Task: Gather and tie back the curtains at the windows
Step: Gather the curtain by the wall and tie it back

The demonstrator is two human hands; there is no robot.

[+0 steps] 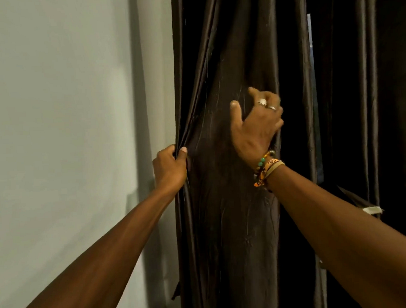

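Grips with the left hand (170, 165) the wall-side edge of the curtain (223, 222): fingers and thumb curled round a pinched bunch of folds. Holds with the right hand (257, 125) the far side of the same panel, higher up and further right, with the fingers curled into the cloth, the thumb laid on its front face, and slight blur. Shows rings on the right fingers and bracelets (266, 167) at the wrist.

Places the curtain straight ahead of both hands, hanging with its long axis vertical, top and bottom out of frame. Leaves creased cloth stretched between the two grips. Sets the left hand lower, just beside the wall (56, 113). Sets the right hand nearer the dark gap towards the second panel (369, 100).

Reveals a thin strip of window (310, 44) light beside that second panel. Shows a pale strip (372, 209) low on the right; cannot tell whether tie-back or label.

Judged step: gathering, not yet tying, with no tie in either hand. Probably calls for closing the sideways gap, right hand towards left, across the vertical folds, to bunch the panel against the wall side. Likely risks loose folds slipping out below the grips.
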